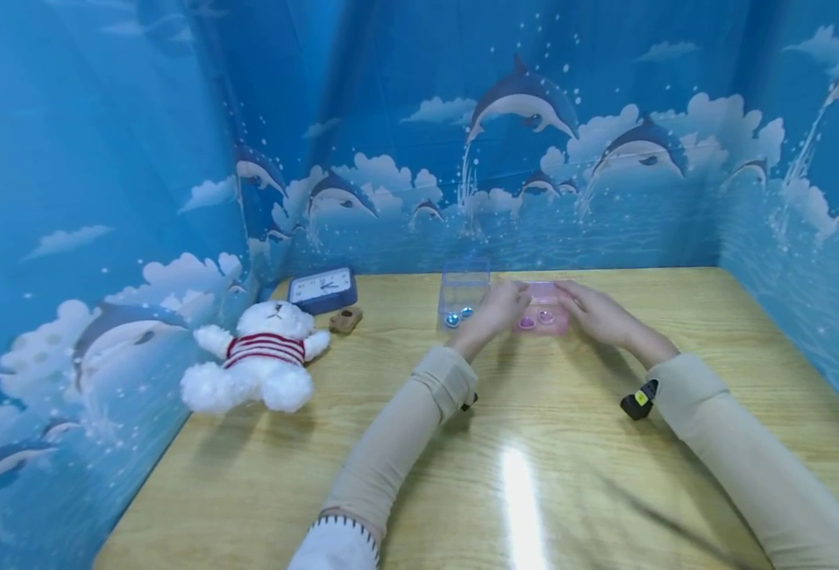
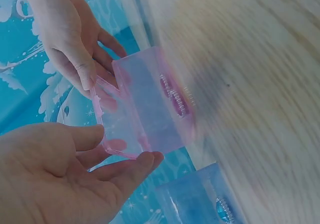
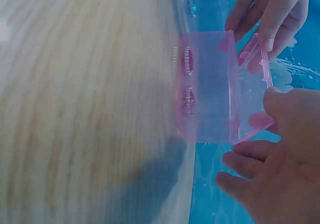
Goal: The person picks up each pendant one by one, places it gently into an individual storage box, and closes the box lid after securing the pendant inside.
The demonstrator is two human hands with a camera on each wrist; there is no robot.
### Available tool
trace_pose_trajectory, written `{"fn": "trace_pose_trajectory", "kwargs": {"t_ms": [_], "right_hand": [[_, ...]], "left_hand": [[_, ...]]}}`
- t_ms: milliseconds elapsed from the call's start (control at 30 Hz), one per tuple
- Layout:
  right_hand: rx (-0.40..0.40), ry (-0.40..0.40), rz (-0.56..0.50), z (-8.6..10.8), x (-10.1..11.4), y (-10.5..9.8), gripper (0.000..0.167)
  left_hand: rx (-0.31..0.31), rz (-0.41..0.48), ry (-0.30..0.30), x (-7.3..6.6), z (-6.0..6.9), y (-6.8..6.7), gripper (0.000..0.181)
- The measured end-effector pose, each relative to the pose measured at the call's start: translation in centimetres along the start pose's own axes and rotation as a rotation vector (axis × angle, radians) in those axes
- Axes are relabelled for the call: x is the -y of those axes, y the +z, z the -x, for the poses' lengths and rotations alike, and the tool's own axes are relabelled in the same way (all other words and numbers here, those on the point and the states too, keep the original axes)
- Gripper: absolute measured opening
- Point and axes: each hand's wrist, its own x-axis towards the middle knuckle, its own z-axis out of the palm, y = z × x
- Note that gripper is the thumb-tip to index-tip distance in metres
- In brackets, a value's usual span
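A clear pink plastic box (image 1: 541, 323) stands at the back of the table with its lid (image 3: 267, 74) tilted up partway. My left hand (image 1: 501, 307) pinches the lid's left side between thumb and fingers. On the opposite side, my right hand (image 1: 600, 315) has its thumb on the lid's edge and fingers beneath, pinching it. Inside the box lie two pink gem pieces (image 3: 188, 101) with beaded rims. Just left of my left hand is a clear blue box (image 1: 452, 299), its lid raised, holding two blue gem pieces (image 1: 451, 319).
A white plush bear (image 1: 266, 360) in a red-striped top sits on the left side of the table. Behind it stands a blue clock (image 1: 323, 290), with a small brown object (image 1: 346, 320) alongside. A dolphin-print curtain (image 1: 391, 119) rises at the table's back and sides.
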Motion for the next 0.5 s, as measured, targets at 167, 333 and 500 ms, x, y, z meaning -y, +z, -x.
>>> {"fn": "trace_pose_trajectory", "kwargs": {"t_ms": [167,333,500], "right_hand": [[-0.007,-0.030,0.086,0.14,-0.22,0.16,0.060],[0.006,-0.024,0.119,0.28,-0.36,0.20,0.060],[0.019,-0.015,0.133,0.43,-0.35,0.30,0.061]], "left_hand": [[-0.029,-0.027,-0.001,-0.08,0.42,0.49,0.043],[-0.044,-0.042,0.022,-0.12,0.69,0.73,0.045],[-0.041,-0.068,0.043,0.12,0.57,1.02,0.045]]}}
